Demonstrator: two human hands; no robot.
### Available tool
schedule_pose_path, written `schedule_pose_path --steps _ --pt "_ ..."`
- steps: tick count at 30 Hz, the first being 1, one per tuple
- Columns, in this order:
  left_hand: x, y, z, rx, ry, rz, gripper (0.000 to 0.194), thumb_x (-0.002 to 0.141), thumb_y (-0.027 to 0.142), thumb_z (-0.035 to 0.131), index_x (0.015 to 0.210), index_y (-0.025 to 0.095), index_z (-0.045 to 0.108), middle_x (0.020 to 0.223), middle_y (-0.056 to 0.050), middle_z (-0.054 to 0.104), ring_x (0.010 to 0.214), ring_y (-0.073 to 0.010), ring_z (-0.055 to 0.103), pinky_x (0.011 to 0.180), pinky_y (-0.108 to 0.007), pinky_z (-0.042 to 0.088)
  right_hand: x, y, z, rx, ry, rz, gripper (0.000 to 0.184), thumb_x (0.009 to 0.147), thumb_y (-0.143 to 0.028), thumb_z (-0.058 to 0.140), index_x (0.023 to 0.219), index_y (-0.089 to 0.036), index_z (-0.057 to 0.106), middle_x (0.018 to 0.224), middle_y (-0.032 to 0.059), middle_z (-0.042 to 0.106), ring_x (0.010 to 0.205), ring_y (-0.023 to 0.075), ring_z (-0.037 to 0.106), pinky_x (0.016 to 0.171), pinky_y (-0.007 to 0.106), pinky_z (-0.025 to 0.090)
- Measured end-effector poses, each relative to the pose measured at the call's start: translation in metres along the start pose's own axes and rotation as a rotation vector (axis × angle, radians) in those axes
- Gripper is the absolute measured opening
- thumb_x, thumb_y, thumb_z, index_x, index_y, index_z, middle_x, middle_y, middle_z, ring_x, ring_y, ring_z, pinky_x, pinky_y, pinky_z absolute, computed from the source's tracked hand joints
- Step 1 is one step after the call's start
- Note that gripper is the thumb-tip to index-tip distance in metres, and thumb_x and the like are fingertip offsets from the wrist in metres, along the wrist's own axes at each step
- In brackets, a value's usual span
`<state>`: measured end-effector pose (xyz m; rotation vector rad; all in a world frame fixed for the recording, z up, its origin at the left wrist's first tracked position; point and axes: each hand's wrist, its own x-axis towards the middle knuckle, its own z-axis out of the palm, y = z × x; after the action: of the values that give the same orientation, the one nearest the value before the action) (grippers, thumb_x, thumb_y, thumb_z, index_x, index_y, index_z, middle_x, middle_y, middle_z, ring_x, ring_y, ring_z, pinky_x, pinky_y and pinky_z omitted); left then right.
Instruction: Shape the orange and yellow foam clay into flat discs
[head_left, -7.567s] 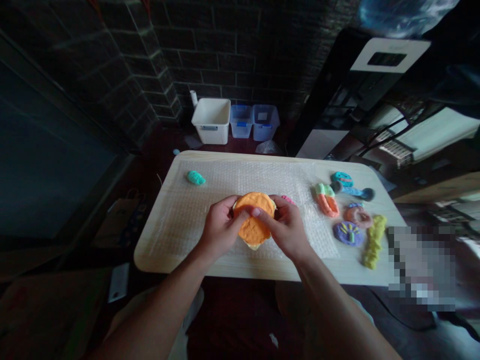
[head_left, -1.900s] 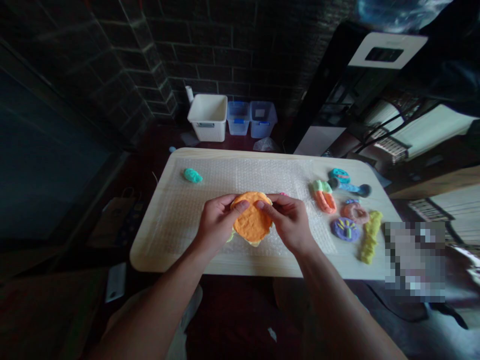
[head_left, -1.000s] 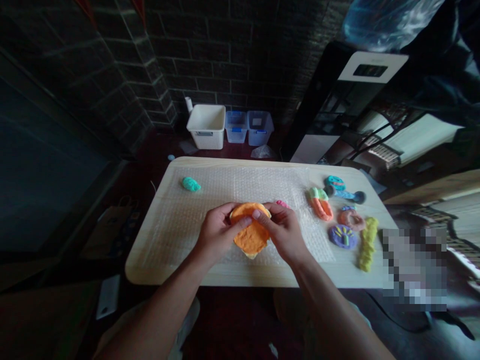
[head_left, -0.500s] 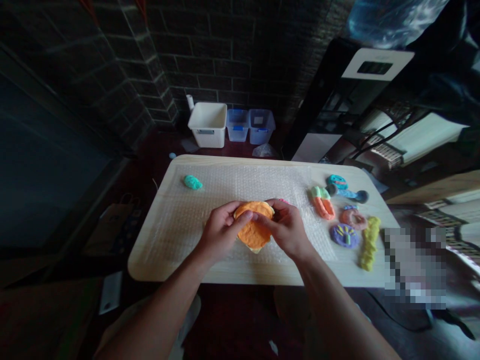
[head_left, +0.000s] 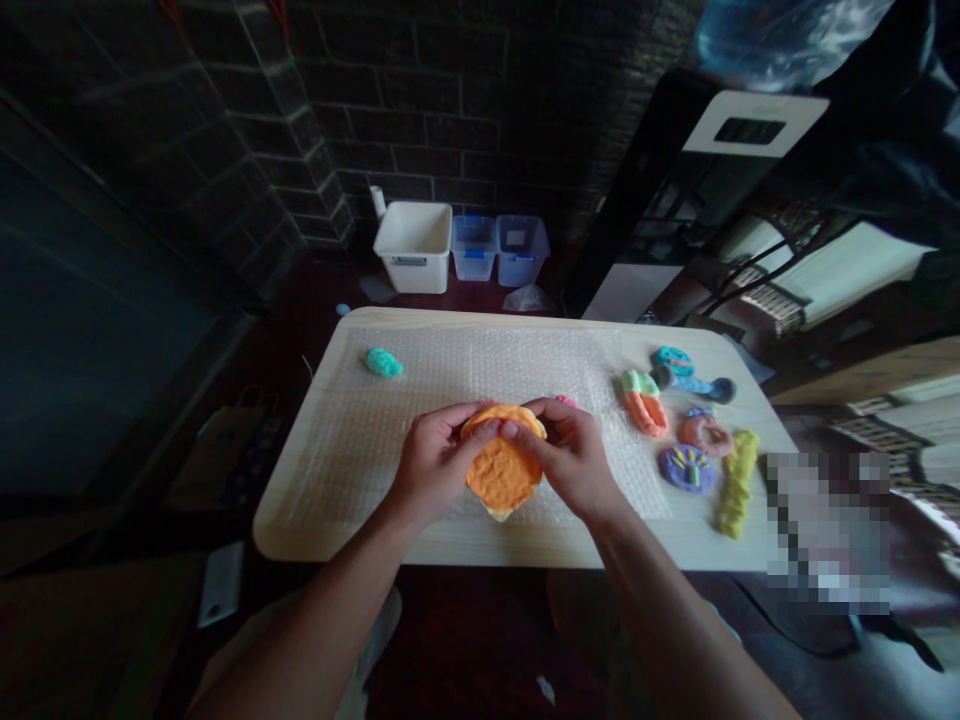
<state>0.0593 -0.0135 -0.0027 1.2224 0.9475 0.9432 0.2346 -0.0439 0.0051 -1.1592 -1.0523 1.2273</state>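
Between both hands I hold a flat, roundish orange clay piece point(head_left: 504, 474) with a pale yellow layer showing at its edge. My left hand point(head_left: 435, 455) grips its left side, thumb pressed on the orange face and fingers behind. On the right side my right hand point(head_left: 574, 450) does the same, the two thumb tips close together near the top. The piece is over the near half of the table point(head_left: 337, 543), above a sheet of bubble wrap point(head_left: 435, 365). Bits of pink point(head_left: 564, 400) show behind my hands, mostly hidden.
A turquoise clay lump point(head_left: 384, 362) lies at the far left of the wrap. Several clay shapes sit on the right, including a purple disc point(head_left: 688, 469), a yellow strip point(head_left: 739, 485) and a blue-grey dumbbell shape point(head_left: 694, 385). Beyond the table stand a white bin point(head_left: 420, 275) and two blue bins.
The orange piece has shifted slightly left and toward me, and my thumbs have moved a little on its face. Both hands keep their hold.
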Motion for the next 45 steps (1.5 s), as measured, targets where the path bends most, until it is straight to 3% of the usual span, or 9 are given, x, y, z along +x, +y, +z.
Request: schedule_pose_path --steps 5,11,15,23,27,31,35,39,45 --pt "0.000 -0.002 -0.002 -0.104 -0.039 -0.040 0.040 0.087 0.050 0.083 0.111 0.018 0.084 0.107 -0.011 0.082 0.103 -0.0294 0.076 0.087 -0.036 0.061 0.001 0.002 -0.002 -0.023 0.033 0.004 0.036 0.074 -0.052 0.095 0.083 -0.019 0.082 0.076 0.0042 0.076 0.064 0.0165 0.066 0.056 0.027 0.052" --pt "0.000 -0.005 -0.003 -0.207 -0.019 -0.052 0.040 0.091 0.051 0.079 0.113 0.018 0.084 0.102 -0.010 0.083 0.091 -0.0262 0.077 0.081 -0.035 0.060 0.002 0.006 -0.007 0.029 0.026 0.010 0.029 0.083 -0.053 0.088 0.088 -0.025 0.087 0.081 0.0045 0.080 0.074 0.0204 0.073 0.068 0.033 0.059" --pt "0.001 -0.006 -0.003 -0.253 0.012 -0.062 0.035 0.089 0.047 0.082 0.108 0.018 0.085 0.100 -0.010 0.083 0.089 -0.0238 0.076 0.078 -0.031 0.058 0.003 0.007 -0.008 0.100 0.051 0.026 0.024 0.082 -0.050 0.091 0.084 -0.026 0.087 0.081 0.0043 0.081 0.072 0.0195 0.073 0.066 0.032 0.058" --pt "0.001 -0.003 -0.001 -0.229 0.055 -0.027 0.032 0.089 0.046 0.083 0.103 0.018 0.086 0.096 -0.009 0.083 0.087 -0.0230 0.075 0.080 -0.033 0.059 0.004 0.013 -0.012 0.119 0.062 0.044 0.023 0.084 -0.049 0.089 0.092 -0.027 0.089 0.090 0.0060 0.084 0.087 0.0242 0.077 0.079 0.038 0.062" --pt "0.002 -0.003 0.000 -0.284 0.017 -0.069 0.034 0.088 0.045 0.084 0.108 0.017 0.085 0.096 -0.009 0.083 0.083 -0.0209 0.074 0.072 -0.029 0.056 0.005 0.014 -0.012 0.123 0.109 0.029 0.021 0.083 -0.046 0.091 0.091 -0.027 0.089 0.090 0.0051 0.084 0.084 0.0217 0.076 0.079 0.035 0.061" --pt "0.002 -0.005 -0.002 -0.225 0.030 -0.021 0.032 0.090 0.041 0.082 0.112 0.017 0.085 0.099 -0.009 0.083 0.089 -0.0219 0.074 0.077 -0.029 0.056 0.004 0.009 -0.009 0.146 0.054 0.052 0.029 0.081 -0.048 0.092 0.100 -0.026 0.089 0.091 0.0055 0.084 0.079 0.0206 0.075 0.072 0.033 0.059" --pt "0.003 -0.005 -0.003 -0.207 0.033 0.027 0.030 0.093 0.040 0.080 0.114 0.019 0.084 0.102 -0.008 0.083 0.093 -0.0218 0.075 0.081 -0.028 0.056 0.002 0.006 -0.008 0.080 0.065 -0.019 0.017 0.083 -0.042 0.091 0.088 -0.026 0.090 0.083 0.0039 0.083 0.069 0.0160 0.068 0.064 0.030 0.054" --pt "0.003 -0.005 -0.002 -0.240 -0.021 0.038 0.032 0.094 0.041 0.078 0.119 0.020 0.083 0.107 -0.009 0.083 0.091 -0.0212 0.076 0.081 -0.029 0.057 0.002 0.006 -0.008 0.079 0.069 -0.062 0.013 0.083 -0.039 0.091 0.089 -0.028 0.090 0.089 0.0039 0.084 0.075 0.0166 0.070 0.069 0.030 0.055" --pt "-0.001 -0.005 -0.005 -0.023 0.022 0.085 0.034 0.095 0.044 0.076 0.116 0.018 0.084 0.102 -0.008 0.084 0.089 -0.0228 0.075 0.077 -0.029 0.057 0.003 0.006 -0.005 0.141 0.048 -0.061 0.019 0.081 -0.041 0.093 0.096 -0.031 0.090 0.094 0.0040 0.085 0.086 0.0190 0.074 0.078 0.031 0.059"
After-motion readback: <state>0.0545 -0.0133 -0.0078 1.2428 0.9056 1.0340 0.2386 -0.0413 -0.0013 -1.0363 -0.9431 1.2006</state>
